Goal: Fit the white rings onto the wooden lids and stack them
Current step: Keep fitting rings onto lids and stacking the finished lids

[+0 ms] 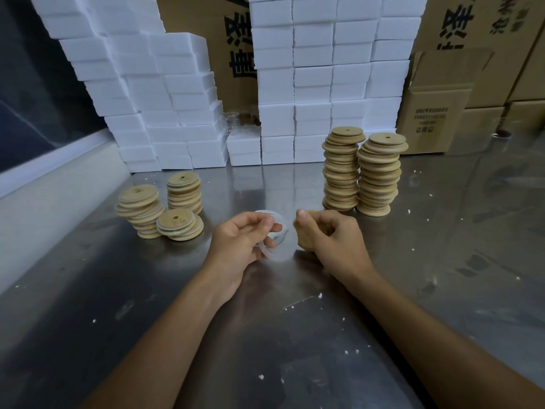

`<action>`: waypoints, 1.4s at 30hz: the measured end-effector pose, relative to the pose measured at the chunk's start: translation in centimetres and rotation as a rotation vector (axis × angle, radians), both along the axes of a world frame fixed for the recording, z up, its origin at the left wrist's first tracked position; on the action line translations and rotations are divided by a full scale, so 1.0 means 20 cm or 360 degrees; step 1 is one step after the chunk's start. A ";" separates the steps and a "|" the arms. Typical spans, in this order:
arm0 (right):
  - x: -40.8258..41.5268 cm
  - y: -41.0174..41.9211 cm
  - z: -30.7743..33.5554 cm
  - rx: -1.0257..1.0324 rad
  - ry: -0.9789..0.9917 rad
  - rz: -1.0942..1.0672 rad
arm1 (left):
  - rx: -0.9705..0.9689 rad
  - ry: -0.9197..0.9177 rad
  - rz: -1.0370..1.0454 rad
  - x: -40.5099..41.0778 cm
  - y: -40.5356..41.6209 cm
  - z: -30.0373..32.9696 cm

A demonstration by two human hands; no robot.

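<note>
My left hand (244, 239) pinches a thin white ring (278, 249) between thumb and fingers, just above the steel table. My right hand (323, 231) is curled close beside it on the right, and a wooden lid edge (313, 214) shows in its grip, mostly hidden by the fingers. Two tall stacks of plain wooden lids (361, 172) stand at the back right. Three lower stacks of lids with white rings on them (160, 208) stand at the left.
The steel table (265, 335) carries scattered white foam crumbs. White foam blocks (309, 84) are piled along the back. Cardboard boxes (436, 113) stand at the back right. A pale wall ledge (44, 208) borders the table's left side.
</note>
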State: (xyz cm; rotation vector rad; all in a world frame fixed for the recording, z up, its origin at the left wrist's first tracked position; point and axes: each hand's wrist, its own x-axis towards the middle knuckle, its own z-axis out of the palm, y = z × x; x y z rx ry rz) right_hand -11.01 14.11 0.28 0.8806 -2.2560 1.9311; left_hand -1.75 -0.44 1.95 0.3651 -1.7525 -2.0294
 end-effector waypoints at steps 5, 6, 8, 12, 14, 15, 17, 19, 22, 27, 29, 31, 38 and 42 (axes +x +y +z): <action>0.06 -0.01 0.03 -0.0012 -0.0004 0.0245 | -0.0033 -0.0008 0.0061 -0.01 0.02 0.00; 0.07 -0.01 0.04 -0.0019 0.0010 0.0304 | -0.0053 -0.0019 0.0082 -0.01 0.01 -0.01; 0.09 -0.01 0.04 0.0028 0.0039 0.0356 | -0.0069 -0.0028 0.0130 -0.01 0.02 -0.02; 0.10 -0.04 0.02 0.0057 0.0158 0.0271 | -0.0148 -0.0023 0.0168 -0.02 0.03 -0.02; 0.10 -0.04 0.02 0.0000 0.0160 0.0228 | -0.0189 -0.0021 0.0157 -0.02 0.04 -0.02; 0.10 -0.04 0.02 -0.0016 0.0177 0.0204 | -0.0188 -0.0020 0.0142 -0.02 0.04 -0.02; 0.09 -0.04 0.01 -0.0033 0.0186 0.0171 | -0.0180 -0.0016 0.0129 -0.02 0.05 -0.02; 0.09 -0.04 0.01 -0.0087 0.0140 0.0177 | -0.0186 0.0001 0.0165 -0.02 0.05 -0.03; 0.08 -0.04 -0.01 -0.0130 0.0100 0.0165 | -0.0267 0.0036 0.0286 -0.02 0.05 -0.04; 0.08 -0.05 -0.01 -0.0120 0.0086 0.0072 | -0.0500 0.0030 0.0384 -0.04 0.05 -0.06; 0.08 -0.05 -0.01 -0.0126 0.0068 0.0051 | -0.0650 0.0059 0.0453 -0.04 0.04 -0.06; 0.08 -0.05 -0.01 -0.0118 0.0070 0.0046 | -0.0769 0.0087 0.0510 -0.04 0.03 -0.05; 0.08 -0.04 0.00 -0.0128 0.0011 0.0061 | -0.0936 0.0054 0.0531 -0.03 0.00 -0.03; 0.08 -0.04 0.01 -0.0122 -0.0031 0.0073 | -0.0884 0.0020 0.0484 -0.02 -0.01 -0.02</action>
